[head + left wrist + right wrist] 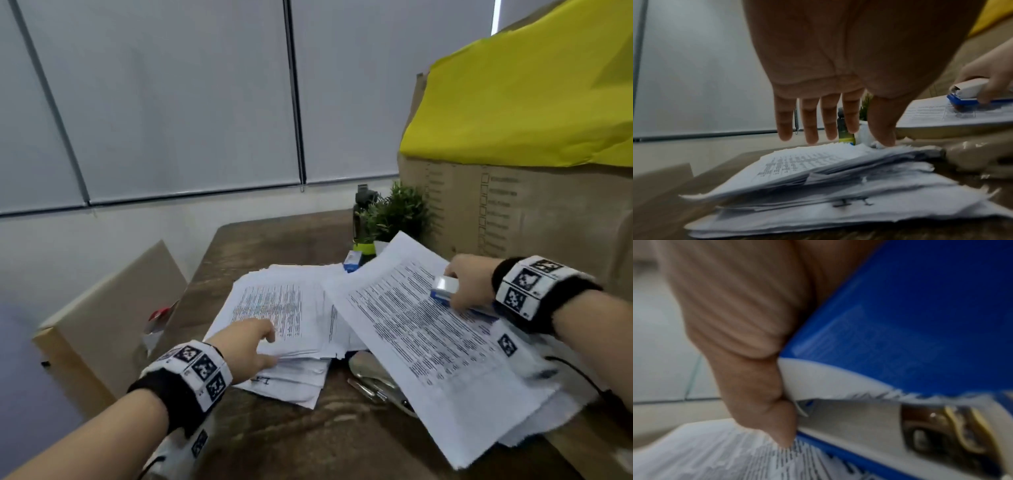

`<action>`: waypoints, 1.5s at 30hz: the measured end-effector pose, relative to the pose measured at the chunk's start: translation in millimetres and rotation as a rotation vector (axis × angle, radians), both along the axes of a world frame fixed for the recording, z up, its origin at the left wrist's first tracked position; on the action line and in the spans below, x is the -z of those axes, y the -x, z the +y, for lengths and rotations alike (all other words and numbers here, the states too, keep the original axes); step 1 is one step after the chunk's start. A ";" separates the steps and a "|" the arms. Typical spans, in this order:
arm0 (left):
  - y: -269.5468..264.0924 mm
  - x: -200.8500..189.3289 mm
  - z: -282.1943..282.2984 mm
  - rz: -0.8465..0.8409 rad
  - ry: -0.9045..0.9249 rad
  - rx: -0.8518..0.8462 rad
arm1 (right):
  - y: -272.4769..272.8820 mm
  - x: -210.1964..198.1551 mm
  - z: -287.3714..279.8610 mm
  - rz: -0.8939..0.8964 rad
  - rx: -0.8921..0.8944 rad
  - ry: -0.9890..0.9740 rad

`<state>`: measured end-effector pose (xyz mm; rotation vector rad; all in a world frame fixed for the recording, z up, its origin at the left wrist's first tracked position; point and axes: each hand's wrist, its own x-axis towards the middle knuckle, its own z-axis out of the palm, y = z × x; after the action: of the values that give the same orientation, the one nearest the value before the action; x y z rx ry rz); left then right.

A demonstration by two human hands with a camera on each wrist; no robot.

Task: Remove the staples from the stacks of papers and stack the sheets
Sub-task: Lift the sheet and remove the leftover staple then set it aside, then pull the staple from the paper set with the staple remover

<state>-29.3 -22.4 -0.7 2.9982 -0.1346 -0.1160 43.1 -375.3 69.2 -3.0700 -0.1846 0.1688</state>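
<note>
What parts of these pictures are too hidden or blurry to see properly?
- Words on the lifted sheet: head view, too small and blurred.
- Metal things on the table: head view, the sheet covers most.
- Stapler: right wrist view, blurred, cut off by the edge.
- Bottle: left wrist view, left hand hides most.

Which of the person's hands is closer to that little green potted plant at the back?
Right. The right hand, gripping a blue-and-white stapler, is just in front of the plant; the left hand rests on the paper pile, farther away.
</note>
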 end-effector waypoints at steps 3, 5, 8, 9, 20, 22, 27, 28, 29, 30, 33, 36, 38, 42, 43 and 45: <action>-9.0 5.8 2.1 0.025 -0.071 -0.008 | -19.0 24.2 1.1 0.026 0.032 0.138; -16.7 8.6 -0.6 0.062 -0.088 -0.016 | -25.1 38.4 6.0 -0.006 0.033 0.191; -27.9 12.1 -4.8 0.108 -0.141 -0.024 | -28.1 49.8 18.7 -0.020 -0.144 0.154; -31.4 13.7 -5.5 0.119 -0.162 -0.023 | -22.6 49.1 25.0 0.016 -0.220 0.096; -35.8 10.9 -7.6 0.056 -0.189 -0.012 | 1.6 53.2 28.8 0.272 -0.217 0.315; -29.8 6.6 -6.6 -0.045 -0.161 -0.019 | 0.0 55.5 28.2 0.260 -0.204 0.293; -20.2 -0.8 -1.2 -0.074 0.063 -0.040 | 5.5 64.0 36.8 0.201 -0.177 0.253; -17.8 -1.4 -0.5 -0.065 0.136 -0.053 | 7.7 65.0 39.2 0.184 -0.161 0.216; -15.0 -2.1 0.1 -0.068 0.194 -0.066 | 9.6 65.2 41.5 0.147 -0.157 0.166; -11.8 -3.3 0.7 -0.088 0.227 -0.081 | 11.2 64.3 44.4 0.087 -0.166 0.113; -3.4 -10.1 4.4 -0.165 0.281 -0.128 | 27.2 61.2 60.4 -0.011 -0.214 -0.042; 10.5 -21.2 6.9 -0.204 0.267 -0.115 | 52.4 70.1 79.5 0.158 -0.294 0.059; 25.4 -28.1 6.4 -0.218 0.198 -0.039 | 62.7 77.2 88.3 0.217 -0.313 0.166; 74.5 -38.0 -1.7 -0.119 0.028 0.177 | 66.0 71.5 84.8 0.167 -0.196 -0.042; 88.0 -36.7 -6.6 -0.036 0.009 0.220 | 66.6 67.7 82.0 0.143 -0.166 -0.115; 110.0 -29.2 -13.9 0.162 0.105 0.283 | 69.5 58.3 76.1 0.068 -0.107 -0.260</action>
<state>-139.3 -36.2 28.5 2.8323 -0.5284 -0.3676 -26.4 -299.2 10.8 -2.7935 -0.3390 0.2334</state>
